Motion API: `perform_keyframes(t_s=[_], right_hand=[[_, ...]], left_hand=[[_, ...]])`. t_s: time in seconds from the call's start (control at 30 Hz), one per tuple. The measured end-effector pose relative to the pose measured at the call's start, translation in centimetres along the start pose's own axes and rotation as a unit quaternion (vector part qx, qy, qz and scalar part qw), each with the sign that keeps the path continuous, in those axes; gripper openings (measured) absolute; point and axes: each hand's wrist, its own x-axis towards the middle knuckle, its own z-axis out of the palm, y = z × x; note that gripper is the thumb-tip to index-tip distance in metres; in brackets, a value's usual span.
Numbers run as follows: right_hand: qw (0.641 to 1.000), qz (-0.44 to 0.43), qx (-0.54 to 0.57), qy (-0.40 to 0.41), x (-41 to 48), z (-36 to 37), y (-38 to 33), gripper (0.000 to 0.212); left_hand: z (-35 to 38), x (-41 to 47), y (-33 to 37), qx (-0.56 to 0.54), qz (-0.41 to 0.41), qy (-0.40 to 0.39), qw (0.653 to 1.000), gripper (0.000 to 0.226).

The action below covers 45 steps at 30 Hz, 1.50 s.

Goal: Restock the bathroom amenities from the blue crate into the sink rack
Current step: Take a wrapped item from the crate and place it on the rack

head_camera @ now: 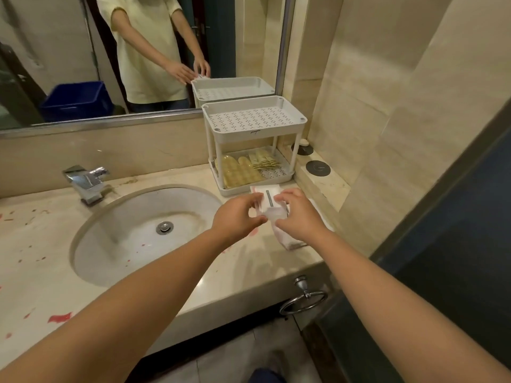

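Both hands hold a small stack of white packets [269, 200] just off the counter [41, 244], near its back right corner and right in front of the rack [254, 120]. The left hand [237, 217] and the right hand [300, 214] each have their fingers [255, 199] curled round the stack. The top packet carries a grey strip whose print is too small to read. Yellow sachets [243, 172] lie in the rack's lower tray. The beige stone counter is flecked with red marks around the basin [132, 230] and chrome tap [87, 183]. The blue crate [76, 100] shows only in the mirror [55, 37]. A towel ring [302, 299] hangs below the front edge.
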Motion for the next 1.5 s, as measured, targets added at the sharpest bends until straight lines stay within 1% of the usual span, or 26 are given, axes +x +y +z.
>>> perform_keyframes(t_s=[0.17, 0.47, 0.67, 0.8, 0.9, 1.0, 1.1, 1.2, 1.27, 1.37, 1.5], right_hand=[[1.000, -0.006, -0.007, -0.014, 5.3, -0.3, 1.8, 0.058], [0.998, -0.005, -0.018, -0.065, 16.8, 0.3, 6.8, 0.055], [0.994, 0.007, -0.035, -0.106, 23.5, 1.8, 9.4, 0.051], [0.989, 0.021, -0.041, -0.140, 26.8, 3.2, 10.7, 0.049], [0.986, 0.042, -0.034, -0.156, 28.6, 4.1, 11.5, 0.047], [0.989, 0.036, -0.033, -0.141, 29.8, 4.9, 12.0, 0.038], [0.988, 0.055, -0.030, -0.142, 30.6, 5.6, 12.4, 0.033], [0.988, 0.065, -0.016, -0.139, 31.3, 5.9, 12.6, 0.036], [0.988, 0.068, -0.016, -0.140, 31.7, 6.0, 12.9, 0.038], [0.985, 0.069, -0.015, -0.156, 32.1, 6.2, 13.3, 0.041], [0.985, 0.064, -0.029, -0.155, 32.4, 6.8, 13.7, 0.043]], left_hand=[[1.2, 5.1, -1.0, -0.005, -0.011, -0.020, 1.000, 0.060], [5.4, 16.1, -4.1, -0.018, -0.071, -0.064, 0.995, 0.059], [8.1, 21.9, -6.5, -0.037, -0.094, -0.075, 0.992, 0.048], [9.2, 24.6, -8.2, -0.027, -0.141, -0.097, 0.985, 0.047], [9.8, 26.0, -9.1, -0.012, -0.164, -0.106, 0.981, 0.047], [10.5, 27.1, -9.7, -0.018, -0.194, -0.104, 0.975, 0.051], [11.1, 28.0, -9.9, 0.002, -0.214, -0.113, 0.970, 0.054], [11.7, 28.7, -10.1, 0.031, -0.238, -0.123, 0.963, 0.054], [12.1, 28.9, -10.4, 0.025, -0.260, -0.117, 0.958, 0.049], [12.5, 29.1, -10.6, 0.042, -0.268, -0.104, 0.957, 0.039], [12.6, 29.3, -10.3, 0.080, -0.260, -0.102, 0.957, 0.046]])
